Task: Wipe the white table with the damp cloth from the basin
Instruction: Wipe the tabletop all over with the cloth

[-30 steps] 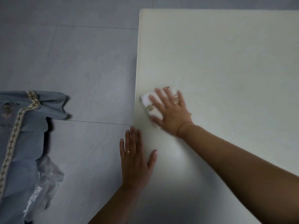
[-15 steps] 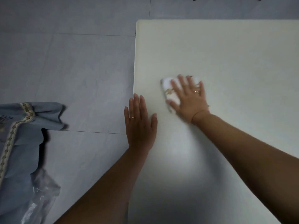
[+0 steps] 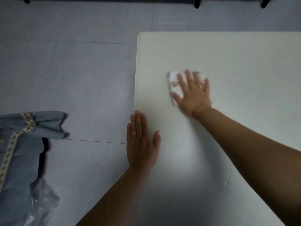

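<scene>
The white table (image 3: 236,62) fills the right half of the head view. A folded white cloth (image 3: 173,82) with a small gold pattern lies flat on it, a little in from the left edge. My right hand (image 3: 193,92) presses down on the cloth with fingers spread, covering most of it. My left hand (image 3: 140,142) rests flat, palm down, on the table's left edge, nearer to me, holding nothing. No basin is in view.
Grey tiled floor (image 3: 73,79) lies to the left of the table. A blue garment (image 3: 24,136) with patterned trim and clear plastic wrap (image 3: 40,204) sit at the lower left. Dark furniture legs (image 3: 197,4) stand beyond the far edge.
My right hand has slid the cloth away from the left edge, to the right and farther from me. My left hand has moved forward along the table's left edge.
</scene>
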Motion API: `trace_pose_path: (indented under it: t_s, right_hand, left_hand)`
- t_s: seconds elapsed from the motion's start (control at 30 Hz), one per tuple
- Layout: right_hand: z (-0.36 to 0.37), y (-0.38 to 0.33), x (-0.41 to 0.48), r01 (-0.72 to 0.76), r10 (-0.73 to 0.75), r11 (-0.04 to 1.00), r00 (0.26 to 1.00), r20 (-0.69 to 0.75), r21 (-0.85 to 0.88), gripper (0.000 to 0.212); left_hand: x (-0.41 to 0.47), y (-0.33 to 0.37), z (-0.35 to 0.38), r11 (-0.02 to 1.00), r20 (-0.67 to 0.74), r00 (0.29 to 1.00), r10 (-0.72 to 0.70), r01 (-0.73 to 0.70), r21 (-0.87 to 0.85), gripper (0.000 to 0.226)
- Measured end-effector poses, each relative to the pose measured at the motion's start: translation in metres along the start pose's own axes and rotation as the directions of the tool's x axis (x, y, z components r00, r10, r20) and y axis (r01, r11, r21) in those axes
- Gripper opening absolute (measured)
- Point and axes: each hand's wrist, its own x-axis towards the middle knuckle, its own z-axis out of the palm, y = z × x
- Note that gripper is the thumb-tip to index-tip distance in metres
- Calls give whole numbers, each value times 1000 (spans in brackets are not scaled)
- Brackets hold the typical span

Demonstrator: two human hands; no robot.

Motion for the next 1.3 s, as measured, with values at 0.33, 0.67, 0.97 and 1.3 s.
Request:
trace_pose_path:
  t_s: [0.33,0.67,0.97,1.3]
  right_hand:
    - [8,-90,-11,286,-286,958,958,14,8,68]
    - [-7,-66,33,-363,360,919,932,49,153,68]
    - [-10,-20,57,191,-192,981,981,-15,-43,67]
    - [-8,-79,67,19,-18,998,1000,-21,55,61]
  left_hand:
    - [1,1,-2,1000,-3,1000,-8,8,-11,70]
    - [4,6,-9,998,64,997,-39,35,54,71]
    - [73,27,-16,1000,-47,999,1,-1,6,72]
    - [108,29,0,998,-30,999,30,-28,56,75]
